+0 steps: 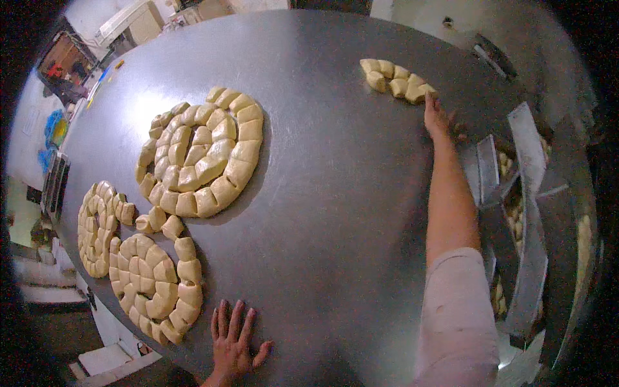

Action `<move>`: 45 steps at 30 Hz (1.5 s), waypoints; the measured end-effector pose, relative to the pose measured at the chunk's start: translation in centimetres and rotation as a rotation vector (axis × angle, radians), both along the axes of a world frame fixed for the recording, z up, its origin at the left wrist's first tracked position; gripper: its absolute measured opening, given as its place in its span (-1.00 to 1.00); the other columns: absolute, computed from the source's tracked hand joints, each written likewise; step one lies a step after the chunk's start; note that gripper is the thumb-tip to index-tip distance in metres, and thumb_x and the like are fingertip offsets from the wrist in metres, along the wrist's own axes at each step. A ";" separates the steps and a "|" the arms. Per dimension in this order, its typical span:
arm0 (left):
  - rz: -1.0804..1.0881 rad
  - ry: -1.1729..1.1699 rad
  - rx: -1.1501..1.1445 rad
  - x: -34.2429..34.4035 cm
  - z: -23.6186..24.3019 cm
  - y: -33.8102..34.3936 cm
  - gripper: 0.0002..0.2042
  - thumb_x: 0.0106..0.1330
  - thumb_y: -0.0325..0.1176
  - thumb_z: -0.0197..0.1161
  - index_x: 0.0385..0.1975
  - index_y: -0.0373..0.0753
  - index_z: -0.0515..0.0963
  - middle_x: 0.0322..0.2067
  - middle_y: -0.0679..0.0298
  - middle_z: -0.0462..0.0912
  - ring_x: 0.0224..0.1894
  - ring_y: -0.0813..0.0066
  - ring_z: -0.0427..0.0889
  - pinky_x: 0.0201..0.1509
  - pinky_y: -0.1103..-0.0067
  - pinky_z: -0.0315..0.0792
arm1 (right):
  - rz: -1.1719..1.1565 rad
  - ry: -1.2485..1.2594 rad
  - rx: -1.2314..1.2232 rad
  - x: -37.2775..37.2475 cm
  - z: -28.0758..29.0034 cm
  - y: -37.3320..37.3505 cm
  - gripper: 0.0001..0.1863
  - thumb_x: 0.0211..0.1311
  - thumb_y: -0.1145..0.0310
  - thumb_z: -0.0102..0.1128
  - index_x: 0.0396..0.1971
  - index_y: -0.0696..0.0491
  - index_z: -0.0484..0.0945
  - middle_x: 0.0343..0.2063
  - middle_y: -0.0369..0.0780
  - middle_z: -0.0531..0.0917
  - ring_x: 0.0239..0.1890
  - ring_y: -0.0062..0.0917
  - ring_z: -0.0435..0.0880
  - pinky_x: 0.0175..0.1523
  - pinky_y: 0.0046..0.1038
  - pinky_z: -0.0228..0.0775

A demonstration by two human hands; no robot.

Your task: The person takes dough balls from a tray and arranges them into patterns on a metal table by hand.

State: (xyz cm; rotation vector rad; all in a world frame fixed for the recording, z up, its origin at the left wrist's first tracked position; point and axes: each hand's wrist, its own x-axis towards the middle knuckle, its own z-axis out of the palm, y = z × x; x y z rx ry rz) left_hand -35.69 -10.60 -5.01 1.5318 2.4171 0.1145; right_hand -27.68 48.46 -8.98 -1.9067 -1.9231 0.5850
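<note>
Dough row (398, 86) | right hand (438, 121) at its near end, grip unclear | left hand (233, 349) spread wide over grey table (322, 245)

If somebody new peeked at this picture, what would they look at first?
Probably the biggest coil of dough pieces, shining on the upper left of the gray metal table, with two smaller coils closer to the left edge. Then maybe the little curved cluster of dough pieces at the upper right, with the right hand at its near end. The left hand is at the bottom, fingers spread.
</note>
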 end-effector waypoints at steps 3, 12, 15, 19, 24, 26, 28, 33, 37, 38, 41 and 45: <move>-0.021 -0.024 -0.031 -0.2 -0.4 0.4 -0.33 0.01 -0.01 0.14 0.11 -0.23 0.21 0.18 -0.03 0.11 0.25 -0.19 -0.06 0.23 0.00 -0.18 | 0.169 0.295 0.035 -3.7 -2.1 3.9 -0.10 0.00 -0.41 -0.49 0.25 -0.08 -0.02 0.24 -0.10 0.03 0.29 -0.22 -0.11 0.29 -0.17 -0.38; 0.027 -0.084 -0.055 0.2 0.0 -0.2 -0.31 -0.02 0.01 0.17 0.11 -0.22 0.22 0.17 -0.05 0.11 0.24 -0.23 -0.06 0.22 -0.03 -0.16 | 0.393 0.814 0.198 -12.9 1.4 -1.9 -0.38 0.10 0.07 0.09 0.09 0.05 0.17 -0.01 -0.15 0.37 0.03 -0.34 0.37 0.10 -0.35 0.20; 0.053 -0.085 -0.053 0.2 0.7 0.7 -0.37 0.04 0.01 0.14 0.11 -0.17 0.25 0.17 0.04 0.15 0.25 -0.11 -0.01 0.25 0.07 -0.14 | 0.345 1.246 -0.065 -11.8 1.7 -4.8 -0.48 0.09 0.19 0.15 0.01 0.02 0.22 -0.11 -0.20 0.41 -0.07 -0.43 0.43 0.01 -0.36 0.33; 0.032 -0.042 0.027 0.6 1.4 0.1 -0.38 0.08 0.00 0.12 0.13 -0.15 0.24 0.18 0.10 0.17 0.26 -0.01 0.00 0.28 0.14 -0.14 | 0.296 1.630 -0.386 -10.1 2.2 -10.7 -0.51 0.11 0.19 0.11 0.03 -0.04 0.22 -0.09 -0.23 0.39 -0.04 -0.40 0.41 -0.01 -0.29 0.37; 0.013 0.021 0.120 0.3 1.0 -0.8 -0.38 0.10 -0.04 0.10 0.16 -0.15 0.20 0.20 0.11 0.13 0.28 0.04 -0.03 0.30 0.19 -0.18 | 0.267 1.691 -0.675 -4.7 9.3 -27.7 -0.53 0.12 0.14 0.09 0.03 -0.11 0.23 -0.07 -0.24 0.38 -0.01 -0.38 0.39 0.01 -0.23 0.35; 0.012 0.032 0.143 0.7 1.0 -0.6 -0.41 0.13 -0.10 0.08 0.17 -0.15 0.17 0.21 0.12 0.10 0.29 0.08 -0.05 0.32 0.24 -0.21 | 0.407 1.669 -0.753 -0.6 11.2 -32.7 -0.54 0.16 0.13 0.04 0.04 -0.08 0.22 -0.07 -0.23 0.39 -0.01 -0.36 0.40 0.00 -0.20 0.36; 0.001 0.056 0.193 0.5 0.4 -0.6 -0.42 0.13 -0.11 0.07 0.17 -0.16 0.18 0.22 0.13 0.10 0.29 0.10 -0.05 0.32 0.25 -0.21 | 0.460 1.622 -0.744 4.0 13.0 -37.1 -0.54 0.22 0.11 -0.05 0.06 -0.03 0.20 -0.07 -0.22 0.40 0.00 -0.35 0.40 -0.01 -0.21 0.37; -0.046 0.122 0.268 1.5 -0.5 -1.2 -0.44 0.17 -0.12 0.05 0.16 -0.18 0.18 0.22 0.14 0.10 0.30 0.12 -0.05 0.32 0.26 -0.21 | 0.385 1.151 -0.458 19.2 8.6 -42.4 -0.49 0.29 0.08 -0.21 0.14 0.05 0.13 0.09 -0.15 0.28 0.14 -0.30 0.26 0.20 -0.30 0.11; -0.056 0.151 0.421 1.4 -1.7 -2.0 -0.53 0.19 -0.15 0.06 0.09 -0.18 0.29 0.18 0.13 0.18 0.27 0.09 -0.01 0.30 0.24 -0.15 | 0.109 0.132 0.237 34.9 3.6 -43.6 -0.48 0.31 0.15 -0.24 0.20 0.08 0.05 0.19 -0.08 0.13 0.26 -0.24 0.03 0.31 -0.26 -0.18; -0.049 0.148 0.466 2.1 -1.9 -2.0 -0.57 0.19 -0.17 0.06 0.06 -0.18 0.34 0.16 0.12 0.21 0.26 0.08 0.01 0.30 0.24 -0.13 | -0.066 0.134 0.220 39.8 2.6 -44.2 -0.48 0.30 0.16 -0.22 0.19 0.07 0.07 0.19 -0.07 0.14 0.26 -0.22 0.04 0.31 -0.26 -0.16; -0.072 0.150 0.537 4.7 -3.3 -0.2 -0.68 0.19 -0.18 0.07 -0.09 -0.15 0.48 0.06 0.12 0.32 0.20 0.06 0.10 0.27 0.24 -0.05 | -0.093 -0.361 0.306 47.9 1.0 -45.3 -0.49 0.26 0.10 -0.17 0.15 0.02 0.16 0.18 -0.07 0.16 0.25 -0.19 0.05 0.26 -0.16 -0.10; -0.062 0.020 0.527 13.2 -1.1 3.5 -0.73 0.18 -0.22 0.11 -0.17 -0.16 0.52 -0.01 0.14 0.37 0.11 0.05 0.20 0.20 0.29 0.05 | -0.142 -0.558 0.332 47.1 0.8 -45.8 -0.52 0.25 0.08 -0.15 0.11 -0.01 0.22 0.16 -0.09 0.18 0.24 -0.19 0.08 0.22 -0.08 -0.05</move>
